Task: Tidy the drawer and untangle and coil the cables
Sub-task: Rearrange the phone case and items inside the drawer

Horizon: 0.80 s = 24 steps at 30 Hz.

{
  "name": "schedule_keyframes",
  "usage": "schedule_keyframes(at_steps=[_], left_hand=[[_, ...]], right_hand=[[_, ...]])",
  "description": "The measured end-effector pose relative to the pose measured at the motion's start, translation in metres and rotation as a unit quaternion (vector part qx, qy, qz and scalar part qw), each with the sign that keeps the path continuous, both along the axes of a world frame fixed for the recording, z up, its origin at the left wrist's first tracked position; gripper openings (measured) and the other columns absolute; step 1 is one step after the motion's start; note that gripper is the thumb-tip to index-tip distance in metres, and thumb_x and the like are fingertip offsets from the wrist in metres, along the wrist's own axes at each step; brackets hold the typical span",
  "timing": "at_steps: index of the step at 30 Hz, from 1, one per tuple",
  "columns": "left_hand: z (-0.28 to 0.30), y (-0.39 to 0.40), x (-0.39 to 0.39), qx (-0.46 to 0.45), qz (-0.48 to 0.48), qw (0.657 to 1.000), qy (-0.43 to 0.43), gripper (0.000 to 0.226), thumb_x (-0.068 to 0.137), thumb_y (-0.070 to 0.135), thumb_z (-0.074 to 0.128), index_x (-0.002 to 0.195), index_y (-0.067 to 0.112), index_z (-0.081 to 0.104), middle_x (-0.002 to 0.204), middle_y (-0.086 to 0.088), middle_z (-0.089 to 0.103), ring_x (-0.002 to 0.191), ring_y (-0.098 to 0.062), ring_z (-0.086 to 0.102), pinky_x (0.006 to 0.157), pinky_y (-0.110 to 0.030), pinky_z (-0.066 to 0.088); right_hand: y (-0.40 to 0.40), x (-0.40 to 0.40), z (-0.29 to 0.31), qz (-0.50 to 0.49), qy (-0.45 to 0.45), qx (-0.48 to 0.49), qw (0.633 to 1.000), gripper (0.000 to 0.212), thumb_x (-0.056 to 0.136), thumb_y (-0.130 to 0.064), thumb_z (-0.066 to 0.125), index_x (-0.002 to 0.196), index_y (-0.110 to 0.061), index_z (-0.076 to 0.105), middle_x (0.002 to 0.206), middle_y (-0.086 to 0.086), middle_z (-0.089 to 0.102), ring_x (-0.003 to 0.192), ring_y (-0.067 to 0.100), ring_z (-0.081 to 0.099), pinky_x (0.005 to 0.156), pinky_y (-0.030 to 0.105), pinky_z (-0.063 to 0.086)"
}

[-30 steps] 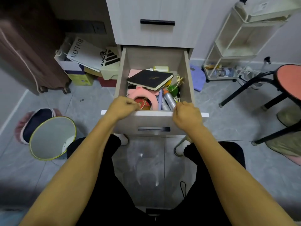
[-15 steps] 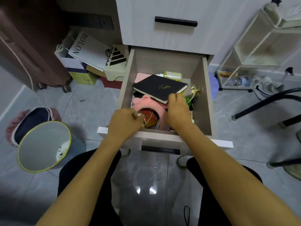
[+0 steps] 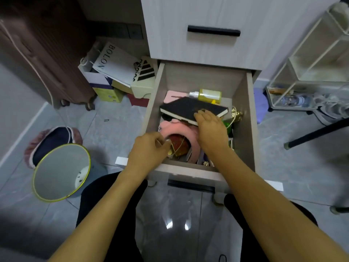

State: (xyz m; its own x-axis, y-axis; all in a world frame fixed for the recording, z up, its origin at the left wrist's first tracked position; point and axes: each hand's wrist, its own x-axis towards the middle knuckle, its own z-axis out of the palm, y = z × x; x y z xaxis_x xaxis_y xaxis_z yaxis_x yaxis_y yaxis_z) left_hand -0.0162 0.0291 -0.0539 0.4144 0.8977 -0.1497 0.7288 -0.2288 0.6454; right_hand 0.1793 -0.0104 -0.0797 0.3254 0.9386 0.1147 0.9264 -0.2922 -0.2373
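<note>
Wood-grain cabinet (image 3: 198, 46) fills the back of the corner, its lower drawer (image 3: 243, 118) pulled out over the grey tiled floor (image 3: 105, 133). To the left stands a brown suitcase (image 3: 37, 50) on wheels, with a stack of shopping bags and boxes (image 3: 115, 72) between it and the cabinet; to the right, a pale wire shelf cart (image 3: 311, 72) and a dark stool leg (image 3: 317, 133). A round waste bin (image 3: 60, 173) with a yellow rim sits near the person's left knee, just in front of a pink slipper (image 3: 52, 140).

Inside the drawer a black notebook (image 3: 188, 108) lies tilted over a pink ring-shaped thing (image 3: 181, 129), with a yellow bottle (image 3: 209, 95) on its side behind it — clutter covers most of what lies below. The right hand (image 3: 211, 131) rests on the notebook's near edge, fingers fairly straight and close together. The left hand (image 3: 149, 150), at the drawer's front left, pinches a thin pale cable (image 3: 179, 146) that runs across a red object; the rest of the cable is hidden.
</note>
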Motion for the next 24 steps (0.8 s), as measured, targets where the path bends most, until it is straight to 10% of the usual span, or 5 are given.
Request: schedule_keyframes(at_steps=[7, 14, 17, 24], left_hand=[[0.006, 0.027, 0.038, 0.231, -0.154, 0.948, 0.157, 0.082, 0.080, 0.024, 0.072, 0.149, 0.020, 0.030, 0.153, -0.015, 0.029, 0.141, -0.035, 0.026, 0.112, -0.051, 0.027], [0.035, 0.049, 0.064, 0.402, -0.265, 0.865, 0.138, 0.034, 0.054, 0.006, 0.079, 0.082, 0.012, 0.061, 0.072, -0.006, 0.062, 0.070, -0.031, 0.063, 0.086, -0.048, 0.046], [0.045, 0.054, 0.075, 0.435, -0.290, 0.848, 0.086, 0.020, 0.073, 0.030, 0.066, 0.085, 0.014, 0.065, 0.075, -0.005, 0.064, 0.069, -0.030, 0.060, 0.063, -0.035, 0.040], [0.031, 0.088, 0.087, 0.370, -0.091, 0.922, 0.067, 0.053, 0.071, 0.010, 0.076, 0.120, 0.008, 0.056, 0.120, -0.015, 0.056, 0.112, -0.036, 0.050, 0.093, -0.042, 0.039]], right_hand=[[-0.058, 0.008, 0.034, 0.001, 0.157, 0.120, 0.980, 0.034, 0.092, -0.015, 0.060, 0.125, -0.020, 0.061, 0.118, 0.005, 0.066, 0.104, 0.027, 0.061, 0.085, 0.038, 0.051], [-0.065, 0.029, 0.070, -0.030, 0.091, 0.050, 0.994, 0.027, 0.085, -0.018, 0.058, 0.111, -0.021, 0.062, 0.102, 0.004, 0.067, 0.092, 0.030, 0.062, 0.071, 0.035, 0.050], [-0.047, 0.039, 0.081, -0.022, -0.008, -0.050, 0.998, 0.025, 0.085, -0.018, 0.057, 0.110, -0.017, 0.056, 0.103, 0.008, 0.065, 0.092, 0.033, 0.061, 0.064, 0.031, 0.039], [0.000, 0.080, 0.081, -0.004, -0.064, 0.010, 0.998, 0.019, 0.083, -0.007, 0.057, 0.102, -0.008, 0.058, 0.094, 0.011, 0.063, 0.083, 0.035, 0.058, 0.057, 0.031, 0.029]])
